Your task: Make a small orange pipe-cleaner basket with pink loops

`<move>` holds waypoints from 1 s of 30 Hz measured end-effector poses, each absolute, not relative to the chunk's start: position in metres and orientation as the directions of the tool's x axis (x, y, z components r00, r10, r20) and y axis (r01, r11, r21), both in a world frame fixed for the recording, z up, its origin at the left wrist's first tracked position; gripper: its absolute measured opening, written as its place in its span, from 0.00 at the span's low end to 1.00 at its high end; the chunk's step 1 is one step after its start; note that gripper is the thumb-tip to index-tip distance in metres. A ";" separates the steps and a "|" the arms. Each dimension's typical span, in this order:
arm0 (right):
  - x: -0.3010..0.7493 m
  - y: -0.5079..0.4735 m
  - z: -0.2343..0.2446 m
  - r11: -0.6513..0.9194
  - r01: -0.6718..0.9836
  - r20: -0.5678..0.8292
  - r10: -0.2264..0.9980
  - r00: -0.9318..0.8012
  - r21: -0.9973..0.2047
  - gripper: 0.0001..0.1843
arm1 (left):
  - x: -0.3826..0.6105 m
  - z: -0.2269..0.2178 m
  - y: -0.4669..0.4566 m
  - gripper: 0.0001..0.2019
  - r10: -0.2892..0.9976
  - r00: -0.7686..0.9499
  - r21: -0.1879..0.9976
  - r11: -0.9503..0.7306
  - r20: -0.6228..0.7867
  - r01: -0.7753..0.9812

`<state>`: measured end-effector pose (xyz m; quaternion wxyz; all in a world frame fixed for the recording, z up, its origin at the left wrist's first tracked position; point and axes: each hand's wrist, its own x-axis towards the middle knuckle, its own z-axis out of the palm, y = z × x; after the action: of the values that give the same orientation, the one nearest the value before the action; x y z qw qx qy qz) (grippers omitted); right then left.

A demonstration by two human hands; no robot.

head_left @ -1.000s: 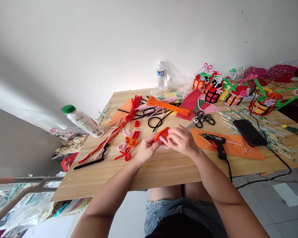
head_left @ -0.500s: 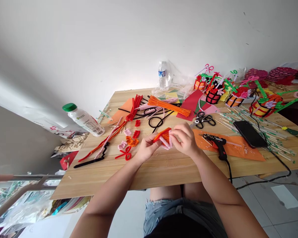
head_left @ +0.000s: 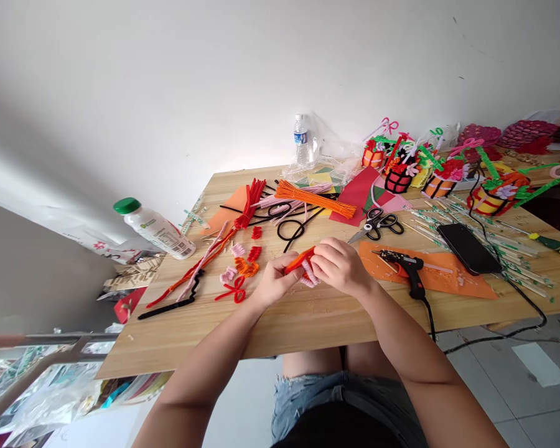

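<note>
Between my two hands, above the front of the table, is a small orange and pink pipe-cleaner piece (head_left: 309,275). My left hand (head_left: 277,281) pinches its left edge. The fingers of my right hand (head_left: 340,266) are closed on its right side and cover much of it. Left of my hands lie a red pipe-cleaner bow (head_left: 236,290), an orange coiled pipe cleaner (head_left: 247,267) and small pink and red coils. Just beyond my right hand, scissors (head_left: 374,225) rest on the table, and a black glue gun (head_left: 410,266) lies on orange paper (head_left: 466,283).
Bundles of red (head_left: 251,204) and orange pipe cleaners (head_left: 315,198) lie at the middle back. Finished-looking flower baskets (head_left: 492,196) stand at the right, behind wooden sticks and a phone (head_left: 469,247). A green-capped bottle (head_left: 156,229) leans at left; a water bottle (head_left: 301,140) stands behind.
My right hand has shifted left and its fingers have closed further over the pipe-cleaner piece, hiding more of it. My left hand keeps its hold. The view has shifted slightly.
</note>
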<state>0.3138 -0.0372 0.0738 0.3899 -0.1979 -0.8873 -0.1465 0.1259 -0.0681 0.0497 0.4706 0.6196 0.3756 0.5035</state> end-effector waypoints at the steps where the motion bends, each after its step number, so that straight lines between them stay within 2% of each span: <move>1: 0.314 -0.037 0.073 0.884 0.461 0.756 0.246 -0.607 0.082 0.10 | 0.126 0.050 -0.069 0.09 0.946 0.207 0.968 -0.250 0.249 -0.023; 10: 0.314 -0.034 0.069 0.908 0.403 0.845 0.304 -0.441 -0.116 0.06 | 0.126 0.041 -0.065 0.13 0.975 0.186 0.981 -0.094 0.125 -0.169; 12: 0.315 -0.033 0.071 0.914 0.392 0.830 0.296 -0.473 -0.103 0.05 | 0.126 0.041 -0.065 0.13 0.975 0.186 0.978 -0.086 0.122 -0.189; 15: 0.316 -0.032 0.073 0.927 0.375 0.776 0.250 -0.579 -0.018 0.05 | 0.126 0.043 -0.066 0.12 0.971 0.198 0.981 -0.098 0.131 -0.166; 19: 0.316 -0.033 0.074 0.919 0.392 0.726 0.242 -0.644 0.041 0.09 | 0.126 0.047 -0.067 0.11 0.966 0.202 0.983 -0.141 0.163 -0.118; 24: 0.314 -0.035 0.072 0.899 0.430 0.720 0.244 -0.650 0.084 0.11 | 0.127 0.050 -0.069 0.10 0.958 0.223 0.983 -0.166 0.179 -0.075; 30: 0.310 -0.037 0.068 0.889 0.455 0.789 0.235 -0.567 0.062 0.09 | 0.128 0.048 -0.070 0.13 0.961 0.251 0.984 -0.077 0.115 -0.158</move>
<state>0.3101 -0.0374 0.0682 0.4216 -0.1970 -0.8755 -0.1301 0.1282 -0.0697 0.0480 0.5716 0.5465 0.3672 0.4896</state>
